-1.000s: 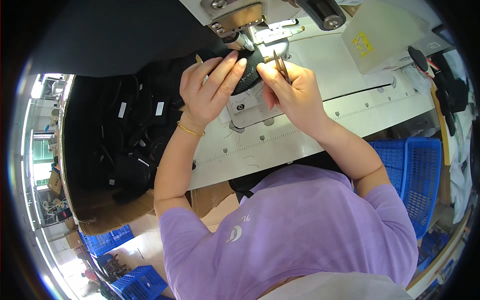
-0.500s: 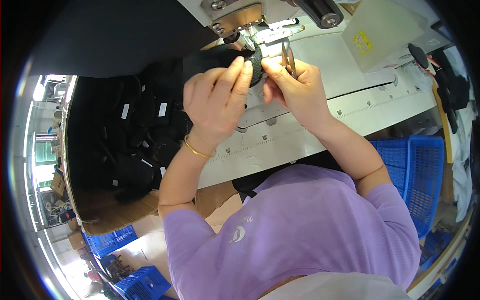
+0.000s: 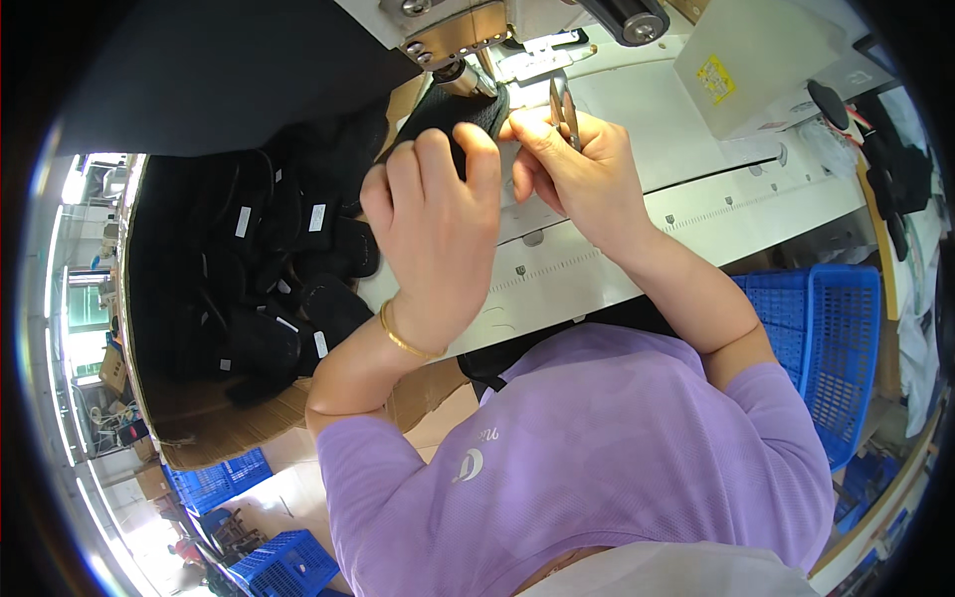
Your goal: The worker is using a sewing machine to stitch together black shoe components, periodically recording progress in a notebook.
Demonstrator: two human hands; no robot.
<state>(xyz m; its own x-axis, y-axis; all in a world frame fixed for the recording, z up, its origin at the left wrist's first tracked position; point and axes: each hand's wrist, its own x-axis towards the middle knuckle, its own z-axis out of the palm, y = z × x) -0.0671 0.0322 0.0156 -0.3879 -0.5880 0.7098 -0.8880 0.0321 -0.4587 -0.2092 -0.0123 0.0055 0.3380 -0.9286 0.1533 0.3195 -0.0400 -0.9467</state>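
A black fabric piece [image 3: 446, 111] with a ribbed edge lies at the foot of a sewing machine [image 3: 460, 40]. Over its near end is my left hand [image 3: 438, 214], its fingers bent and closed on the fabric; the thumb is hidden and the index finger slightly blurred. My right hand [image 3: 582, 174] is closed, with thumb and forefinger pinched together by the piece's right edge. Small metal scissors [image 3: 565, 117] are held in this same hand, their blades pointing up and away from me, slightly apart.
Left of the machine bed [image 3: 637, 224] stands a cardboard box [image 3: 214, 438] heaped with black fabric pieces [image 3: 259, 269]. A whitish plastic bin [image 3: 741, 70] sits at the far right. Blue crates stand low at the right [image 3: 841, 368] and lower left [image 3: 288, 565].
My left hand has come nearer to me, its fingers going from stretched to bent. More of the black fabric shows beyond it. My right hand keeps its pinch and the scissors.
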